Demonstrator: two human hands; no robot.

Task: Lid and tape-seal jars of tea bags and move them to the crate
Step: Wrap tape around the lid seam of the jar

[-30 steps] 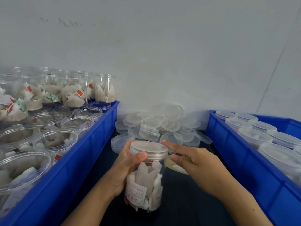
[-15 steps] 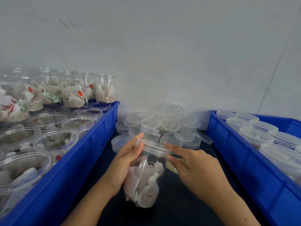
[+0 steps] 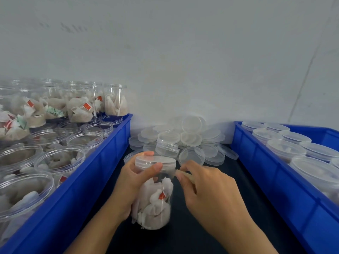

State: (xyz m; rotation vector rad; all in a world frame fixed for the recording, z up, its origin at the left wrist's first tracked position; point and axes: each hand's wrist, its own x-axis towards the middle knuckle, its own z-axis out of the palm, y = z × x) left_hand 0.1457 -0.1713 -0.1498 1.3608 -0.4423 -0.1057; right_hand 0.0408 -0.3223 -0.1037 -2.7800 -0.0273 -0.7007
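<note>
— Clear plastic, that jar (image 3: 155, 202) in the middle: where does it stand?

— On the dark table (image 3: 229, 208) between the two blue crates, tilted a little, with its lid (image 3: 156, 160) on and tea bags (image 3: 154, 206) piled inside, one showing a red tag.

— And the hands?

— The left hand (image 3: 132, 182) is wrapped round the jar's upper part, thumb across the lid's rim and fingers curled behind. The right hand (image 3: 207, 191) is just beside the lid, its thumb and forefinger pinching the end of a strip of clear tape (image 3: 183, 173) that meets the jar at the lid's edge.

— What surrounds them?

— The left crate (image 3: 88, 173) holds open jars of tea bags (image 3: 60, 158), with more stacked on top behind them. The right crate (image 3: 275, 173) holds jars with lids on (image 3: 286, 148). A heap of loose clear lids (image 3: 190, 136) lies against the white wall (image 3: 183, 61), beyond the held jar.
</note>
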